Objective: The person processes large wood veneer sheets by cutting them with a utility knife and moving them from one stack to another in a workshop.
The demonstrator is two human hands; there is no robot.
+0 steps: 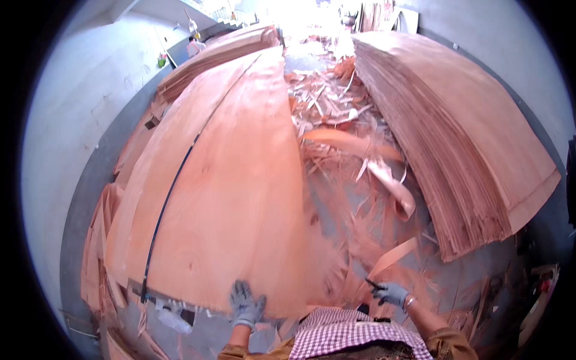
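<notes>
A wide, pale orange wood veneer sheet (240, 180) lies in front of me, on top of a stack. My left hand (246, 303), in a grey glove, rests flat on its near edge with the fingers spread. Along the sheet's left part runs a long, thin dark rod (174, 183). Off the sheet's right side, my right hand (393, 294), also gloved, is closed around a small dark tool (374, 284), perhaps a knife; its blade cannot be made out. Just beyond that hand is a loose veneer strip (393, 256).
A tall veneer stack (462, 144) stands on the right. Veneer scraps (327, 99) litter the aisle between the stacks, with a curled piece (393, 186) among them. Another stack (222, 57) and a person (195, 47) are at the far left. A clear plastic bag (174, 320) lies near the front.
</notes>
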